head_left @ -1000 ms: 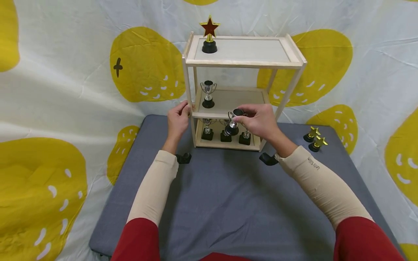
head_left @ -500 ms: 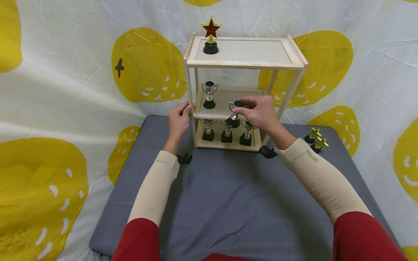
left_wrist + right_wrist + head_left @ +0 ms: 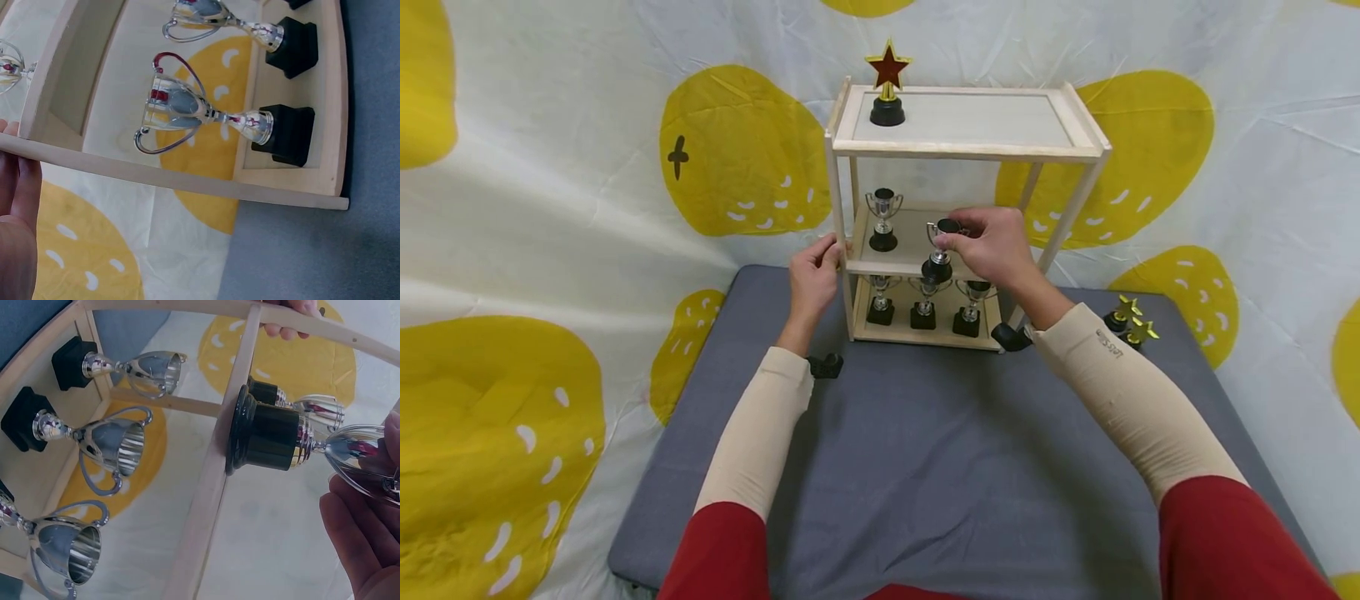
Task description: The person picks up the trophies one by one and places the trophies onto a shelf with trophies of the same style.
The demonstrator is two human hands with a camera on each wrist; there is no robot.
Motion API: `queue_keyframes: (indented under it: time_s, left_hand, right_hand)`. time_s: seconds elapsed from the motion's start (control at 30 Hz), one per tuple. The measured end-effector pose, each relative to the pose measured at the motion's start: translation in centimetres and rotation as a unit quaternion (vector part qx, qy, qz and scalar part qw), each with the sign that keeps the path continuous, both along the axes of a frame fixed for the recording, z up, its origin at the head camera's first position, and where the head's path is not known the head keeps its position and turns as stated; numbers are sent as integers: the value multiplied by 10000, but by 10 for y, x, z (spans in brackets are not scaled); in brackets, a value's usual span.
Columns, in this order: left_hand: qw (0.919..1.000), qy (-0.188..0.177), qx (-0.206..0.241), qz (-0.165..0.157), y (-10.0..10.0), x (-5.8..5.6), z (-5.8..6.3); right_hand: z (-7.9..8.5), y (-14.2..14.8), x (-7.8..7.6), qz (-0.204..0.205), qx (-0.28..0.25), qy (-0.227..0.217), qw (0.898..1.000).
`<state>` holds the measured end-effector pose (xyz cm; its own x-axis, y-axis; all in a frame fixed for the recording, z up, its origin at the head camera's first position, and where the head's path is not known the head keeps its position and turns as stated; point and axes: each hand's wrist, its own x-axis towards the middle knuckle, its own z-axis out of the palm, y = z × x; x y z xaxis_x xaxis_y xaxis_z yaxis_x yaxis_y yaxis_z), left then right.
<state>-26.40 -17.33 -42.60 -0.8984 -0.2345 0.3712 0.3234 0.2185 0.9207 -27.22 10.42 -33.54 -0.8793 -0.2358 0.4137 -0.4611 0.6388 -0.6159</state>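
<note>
My right hand [image 3: 997, 242] pinches a small silver trophy cup [image 3: 938, 265] by its bowl, nearly upright. Its black base overlaps the front rail of the middle tier in the head view; in the right wrist view the base [image 3: 269, 436] is right at that rail. My left hand [image 3: 812, 279] holds the left post of a pale wooden shelf [image 3: 970, 152], its fingers [image 3: 26, 190] passing behind the post. Another silver cup [image 3: 883, 221] stands at the left of the middle tier. On the bottom tier, three square-based silver cups [image 3: 922, 314] stand in a row.
A gold trophy with a red star [image 3: 888, 75] stands at the left of the top tier. Two gold star trophies [image 3: 1141, 332] are on the grey padded table [image 3: 895, 467], right of the shelf. A white cloth with yellow shapes [image 3: 737, 150] hangs behind.
My right hand has raised the held trophy cup from before the bottom tier to the middle tier's front rail. My left hand stays on the post.
</note>
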Motion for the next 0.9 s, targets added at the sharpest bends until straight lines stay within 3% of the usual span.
queue_keyframes:
  time_s: [0.47, 0.77, 0.9]
  left_hand:
    - [9999, 117, -70, -39, 1, -1, -2]
    - [9999, 91, -50, -50, 1, -2, -2]
    - [10000, 66, -34, -40, 0, -2, 0]
  right_hand:
    - [9, -9, -23, -126, 496, -626, 9967]
    - [7, -13, -42, 61, 577, -231, 9980]
    - [7, -13, -48, 88, 596, -257, 9979]
